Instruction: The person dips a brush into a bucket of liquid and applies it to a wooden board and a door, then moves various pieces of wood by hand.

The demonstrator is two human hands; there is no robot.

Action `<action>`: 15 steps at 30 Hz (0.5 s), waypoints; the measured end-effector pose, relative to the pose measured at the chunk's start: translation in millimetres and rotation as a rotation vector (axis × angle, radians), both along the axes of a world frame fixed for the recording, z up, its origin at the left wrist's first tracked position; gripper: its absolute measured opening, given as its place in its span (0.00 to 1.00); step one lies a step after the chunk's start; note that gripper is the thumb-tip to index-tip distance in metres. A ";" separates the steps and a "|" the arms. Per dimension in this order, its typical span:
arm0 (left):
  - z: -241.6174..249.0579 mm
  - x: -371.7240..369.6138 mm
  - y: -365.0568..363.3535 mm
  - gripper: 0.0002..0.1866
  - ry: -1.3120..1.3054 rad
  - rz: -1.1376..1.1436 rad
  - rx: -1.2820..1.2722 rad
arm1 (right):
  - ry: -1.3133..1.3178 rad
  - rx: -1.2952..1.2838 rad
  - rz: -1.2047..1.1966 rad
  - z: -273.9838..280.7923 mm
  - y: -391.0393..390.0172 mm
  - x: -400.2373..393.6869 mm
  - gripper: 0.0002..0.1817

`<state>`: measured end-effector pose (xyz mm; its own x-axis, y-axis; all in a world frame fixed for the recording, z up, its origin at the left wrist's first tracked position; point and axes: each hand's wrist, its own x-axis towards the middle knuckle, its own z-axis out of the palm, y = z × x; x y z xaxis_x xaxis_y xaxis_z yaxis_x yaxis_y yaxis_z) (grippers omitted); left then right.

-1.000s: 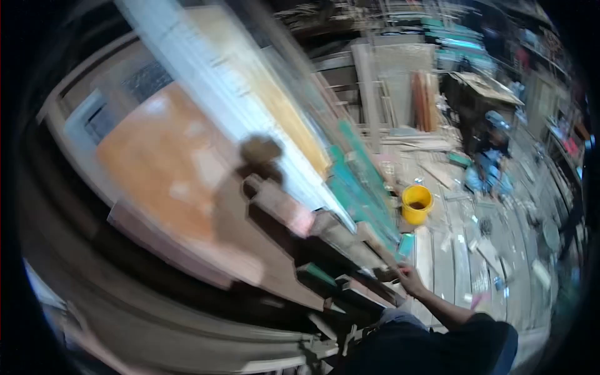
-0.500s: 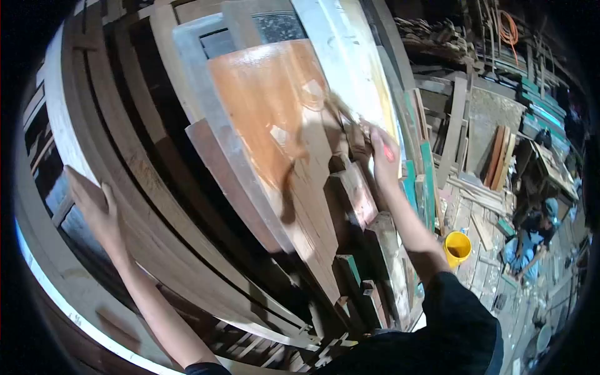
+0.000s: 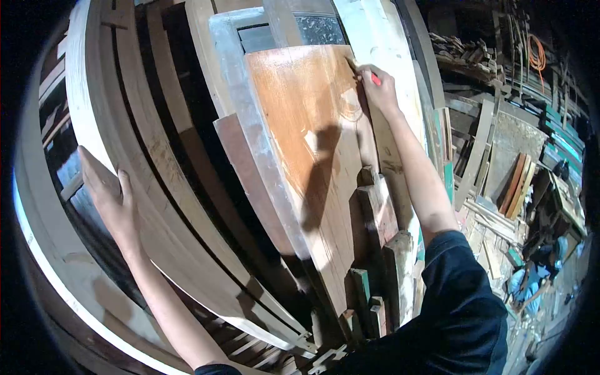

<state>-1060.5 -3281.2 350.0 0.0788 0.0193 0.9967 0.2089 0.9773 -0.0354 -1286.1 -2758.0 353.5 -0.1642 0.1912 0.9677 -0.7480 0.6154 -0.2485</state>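
Note:
My right hand [image 3: 379,87] is closed around a paintbrush with a red handle [image 3: 375,79]. The brush tip meets the upper right edge of a wooden panel [image 3: 294,106]. Glossy orange-brown coating covers the panel's upper part, with two pale patches showing; its lower part is dull, paler wood. My arm's shadow falls across the middle. At the left, my left hand [image 3: 111,200] grips the edge of a long upright plank [image 3: 87,94], thumb on the near face and fingers on the far side, partly hidden.
Boards and frames lean behind the panel, including a white board [image 3: 390,62]. Short timber pieces [image 3: 378,206] stand below at its right. Further right are stacked planks [image 3: 517,187], an orange coiled cord [image 3: 536,53] and a person in blue [image 3: 528,284] low on the floor.
My right hand has moved up with the paintbrush, from the panel's middle right side to its upper right corner. Coating now reaches further along the right edge. My left hand keeps its hold.

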 end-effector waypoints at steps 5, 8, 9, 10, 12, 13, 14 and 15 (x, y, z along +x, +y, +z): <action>-0.6 -5.0 -7.0 0.40 0.020 -0.007 -0.008 | -0.301 0.243 -0.273 -26.6 9.7 42.4 0.14; -1.6 -2.5 -2.1 0.40 0.027 -0.002 0.004 | -0.322 0.166 -0.194 -5.0 17.2 56.3 0.14; -1.2 -5.4 -5.2 0.41 0.035 -0.004 0.004 | -0.272 0.109 -0.104 6.1 19.6 52.1 0.14; -0.6 -6.3 -6.8 0.41 0.030 -0.017 0.001 | -0.124 0.115 -0.057 17.3 19.6 43.6 0.14; 0.0 -5.5 -7.2 0.41 0.022 -0.041 -0.008 | -0.096 0.031 0.227 46.8 9.1 35.3 0.15; -0.5 -5.1 -5.4 0.41 0.023 -0.009 -0.001 | -0.062 0.054 0.187 54.5 4.9 26.2 0.15; -0.5 -5.2 -5.0 0.41 0.017 -0.004 0.004 | -0.030 0.075 0.147 59.7 -1.4 18.4 0.14; -0.8 -5.6 -5.5 0.41 0.011 0.004 0.010 | 0.002 0.097 0.109 61.5 -7.3 11.5 0.14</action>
<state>-1066.1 -3286.7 349.3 0.0896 0.0098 0.9959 0.2049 0.9784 -0.0280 -1274.7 -2765.3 415.0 -0.1769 0.0778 0.9812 -0.8123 0.5513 -0.1902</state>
